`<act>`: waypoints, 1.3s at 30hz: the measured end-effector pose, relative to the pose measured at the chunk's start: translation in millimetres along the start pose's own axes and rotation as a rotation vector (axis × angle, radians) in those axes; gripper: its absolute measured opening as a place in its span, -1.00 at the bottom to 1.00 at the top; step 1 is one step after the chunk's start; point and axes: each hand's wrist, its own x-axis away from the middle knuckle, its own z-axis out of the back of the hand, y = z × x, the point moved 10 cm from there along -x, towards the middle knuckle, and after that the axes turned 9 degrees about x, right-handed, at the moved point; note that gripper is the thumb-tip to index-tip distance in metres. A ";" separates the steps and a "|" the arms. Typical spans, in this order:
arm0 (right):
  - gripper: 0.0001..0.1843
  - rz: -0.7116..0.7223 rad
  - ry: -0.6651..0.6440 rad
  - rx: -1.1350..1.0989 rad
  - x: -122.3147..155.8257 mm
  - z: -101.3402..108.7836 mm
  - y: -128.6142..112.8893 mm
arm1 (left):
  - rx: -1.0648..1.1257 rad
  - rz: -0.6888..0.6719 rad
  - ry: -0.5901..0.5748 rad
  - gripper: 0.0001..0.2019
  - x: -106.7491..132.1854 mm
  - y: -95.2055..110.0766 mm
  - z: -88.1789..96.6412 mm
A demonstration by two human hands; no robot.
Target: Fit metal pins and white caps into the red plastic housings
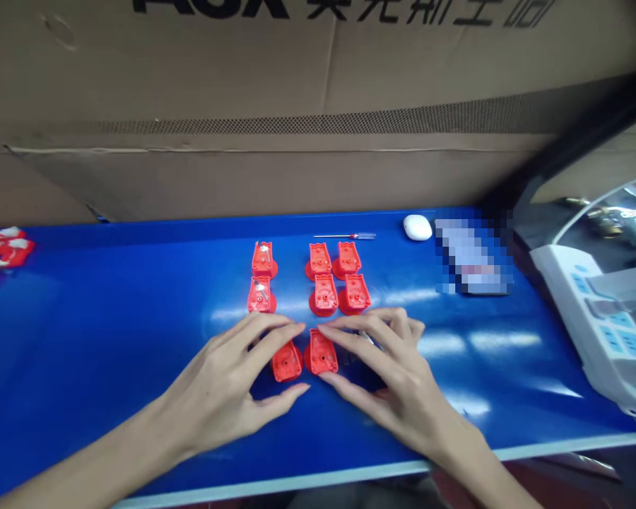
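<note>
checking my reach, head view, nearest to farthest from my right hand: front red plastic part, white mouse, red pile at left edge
Right hand:
1. Front red plastic part, at its fingertips
2. White mouse, back of table
3. Red pile, far left

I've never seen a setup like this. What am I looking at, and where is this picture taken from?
A camera worn on someone's head took this picture, looking down at their own hands, so there's no machine here. The left hand and right hand lie open beside two red plastic parts, apparently not gripping anything. Six more red plastic parts stand in rows on a blue table, near a small screwdriver. A cardboard box lies behind.
</note>
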 end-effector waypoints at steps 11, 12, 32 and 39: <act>-0.49 -0.028 -0.021 -0.020 3.1 -3.0 -0.4 | 0.161 0.080 0.024 -0.37 15.4 -17.9 -9.0; -0.49 -0.031 -0.022 -0.028 4.0 -3.8 -0.5 | 0.162 0.087 0.021 -0.36 16.1 -18.3 -9.1; -0.46 -0.076 -0.042 -0.074 4.4 -7.8 2.0 | 0.175 0.122 -0.017 -0.37 18.3 -24.2 -11.4; -0.45 -0.085 -0.049 -0.064 6.8 -8.6 4.4 | 0.190 0.131 -0.010 -0.38 17.1 -26.2 -11.5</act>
